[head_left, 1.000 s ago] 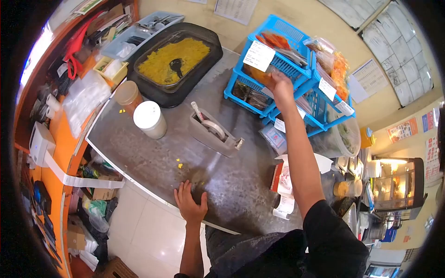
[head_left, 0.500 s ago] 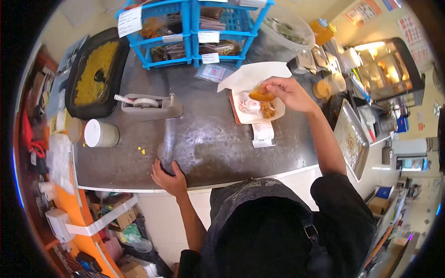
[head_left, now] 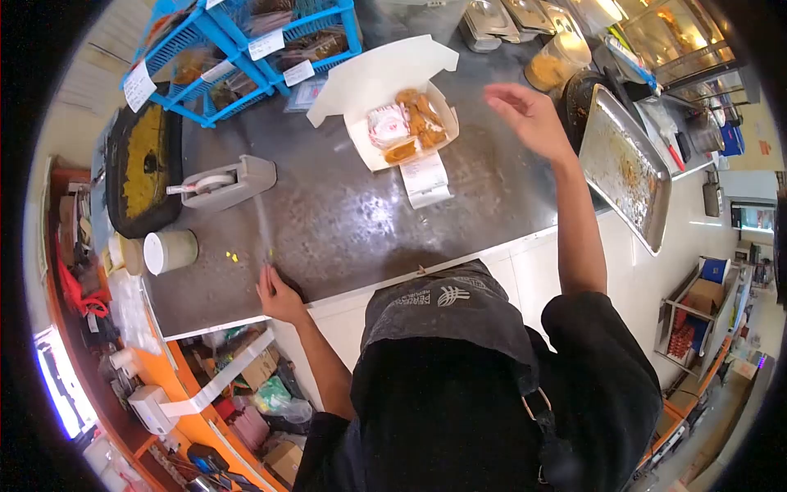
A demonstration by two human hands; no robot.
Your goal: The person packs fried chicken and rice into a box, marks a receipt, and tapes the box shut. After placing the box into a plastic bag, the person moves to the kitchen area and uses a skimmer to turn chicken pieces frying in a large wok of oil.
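Note:
On the dark tabletop, a white cardboard takeaway box [head_left: 447,111] stands with its lid raised. Inside lie fried pieces [head_left: 423,123], probably chicken, a white-and-red paper-wrapped item [head_left: 388,125] and a small amber sauce tub or packet [head_left: 400,152]. A printed receipt [head_left: 425,182] sticks out at the box's near side. My right hand [head_left: 529,119] is in the air to the right of the box, fingers extended, nothing in it. My left hand [head_left: 281,296] rests at the table's near edge, fingers stretched and empty.
Blue basket racks [head_left: 246,61] stand at the back left. A tape dispenser [head_left: 228,182], a white-lidded tub [head_left: 170,251] and a black tray of yellow food [head_left: 143,164] sit left. A metal tray [head_left: 627,168] and a crumb-filled container [head_left: 557,61] are at the right.
My right hand has let go of the amber sauce item, which now lies in the box, and has moved away to the right. The head view has shifted and turned.

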